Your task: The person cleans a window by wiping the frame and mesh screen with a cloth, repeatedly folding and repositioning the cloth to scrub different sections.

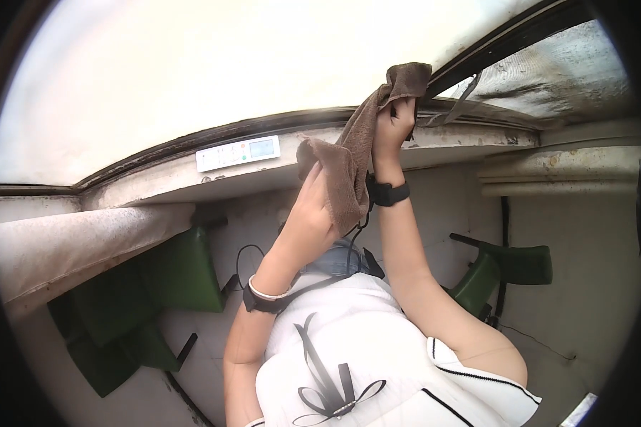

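Observation:
A brown cloth [361, 135] stretches between my two hands in front of the window. My left hand [313, 211] grips its lower, nearer end, with the fingers partly covered by a fold. Higher up and farther right, my right hand [395, 127] is closed on the other end, which bunches over the fingertips beside the dark window frame [470, 65]. Dark bands circle both wrists.
A white remote control [238, 153] lies on the worn sill [171, 171] left of the cloth. Green chairs [181, 274] [516, 265] stand below on both sides. A rolled pale covering [85, 245] runs along the left.

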A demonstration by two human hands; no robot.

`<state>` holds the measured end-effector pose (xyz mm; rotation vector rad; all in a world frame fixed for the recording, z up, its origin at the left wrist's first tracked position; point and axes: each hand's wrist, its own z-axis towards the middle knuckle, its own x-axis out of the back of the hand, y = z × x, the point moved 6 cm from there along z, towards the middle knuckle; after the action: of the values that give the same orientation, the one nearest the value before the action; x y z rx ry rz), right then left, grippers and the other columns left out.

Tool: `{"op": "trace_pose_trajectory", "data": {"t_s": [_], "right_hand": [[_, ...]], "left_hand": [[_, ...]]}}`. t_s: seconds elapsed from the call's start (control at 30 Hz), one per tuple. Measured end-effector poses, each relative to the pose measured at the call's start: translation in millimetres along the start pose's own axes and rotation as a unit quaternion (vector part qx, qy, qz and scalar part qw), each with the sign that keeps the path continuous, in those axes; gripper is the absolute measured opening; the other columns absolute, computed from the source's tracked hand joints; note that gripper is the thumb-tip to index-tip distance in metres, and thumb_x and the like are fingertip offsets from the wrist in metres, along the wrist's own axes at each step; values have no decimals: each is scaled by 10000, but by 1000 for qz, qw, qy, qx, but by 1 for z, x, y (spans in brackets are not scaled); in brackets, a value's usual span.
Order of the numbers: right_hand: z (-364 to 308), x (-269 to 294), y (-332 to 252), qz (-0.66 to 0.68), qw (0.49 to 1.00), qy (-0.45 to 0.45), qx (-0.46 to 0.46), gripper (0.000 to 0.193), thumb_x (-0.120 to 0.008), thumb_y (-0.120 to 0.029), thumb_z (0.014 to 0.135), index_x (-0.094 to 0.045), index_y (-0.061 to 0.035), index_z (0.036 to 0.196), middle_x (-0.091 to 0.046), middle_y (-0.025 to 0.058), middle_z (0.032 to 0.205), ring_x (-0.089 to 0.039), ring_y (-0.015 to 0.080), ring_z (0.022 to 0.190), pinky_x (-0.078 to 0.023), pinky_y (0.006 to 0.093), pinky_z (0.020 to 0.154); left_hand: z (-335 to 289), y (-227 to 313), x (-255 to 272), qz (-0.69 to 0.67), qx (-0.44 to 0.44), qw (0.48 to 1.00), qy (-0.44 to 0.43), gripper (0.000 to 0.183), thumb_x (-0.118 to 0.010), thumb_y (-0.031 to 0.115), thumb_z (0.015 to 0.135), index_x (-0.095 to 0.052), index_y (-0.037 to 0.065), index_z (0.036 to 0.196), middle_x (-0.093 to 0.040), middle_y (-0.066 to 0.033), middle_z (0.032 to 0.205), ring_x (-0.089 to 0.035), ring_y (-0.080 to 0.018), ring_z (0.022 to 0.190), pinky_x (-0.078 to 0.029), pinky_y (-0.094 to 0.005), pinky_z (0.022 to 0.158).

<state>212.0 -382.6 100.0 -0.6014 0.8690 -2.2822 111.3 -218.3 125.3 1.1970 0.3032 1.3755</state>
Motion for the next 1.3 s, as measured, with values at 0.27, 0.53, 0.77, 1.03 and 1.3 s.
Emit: {"op": "trace_pose_trajectory", "data": {"t_s": [0.27,0.53,0.77,1.03,1.3], "right_hand": [[-41,52,-14,125,985,-45,-113,205,-485,38,809,-586,49,987,-543,103,1030,-540,197,950,-406,270,807],[-67,135,-15,88,984,-76,-134,219,-423,65,813,-576,52,968,-576,54,929,-528,108,788,-421,216,702],[-90,141,1,201,946,-144,-211,191,-457,35,823,-571,37,976,-580,91,921,-550,166,811,-420,250,742],[37,206,79,264,922,-30,-280,206,-437,-63,907,-586,41,1002,-604,21,887,-517,63,792,-422,211,708],[271,246,19,335,931,-52,135,251,-390,-124,923,-456,19,1119,-502,52,880,-439,100,710,-392,233,646]], "left_hand": [[-45,24,-26,-2,44,997,60,579,-634,50,722,-371,-79,1222,-432,-246,1195,-424,-414,1098,-355,-418,934],[-82,53,-84,-121,148,965,181,629,-599,-7,739,-281,-79,1278,-431,-199,1207,-456,-285,1098,-376,-350,919],[-55,58,-106,-122,158,961,190,440,-551,5,771,-424,-56,1188,-520,-119,1091,-519,-211,969,-409,-302,855],[41,38,-131,-144,117,917,354,299,-382,-23,815,-480,-68,1093,-566,-111,1000,-542,-173,902,-439,-278,783],[270,153,-124,138,-202,944,222,382,-437,-51,780,-449,-43,1162,-470,-181,1191,-438,-306,1121,-343,-348,948]]}}
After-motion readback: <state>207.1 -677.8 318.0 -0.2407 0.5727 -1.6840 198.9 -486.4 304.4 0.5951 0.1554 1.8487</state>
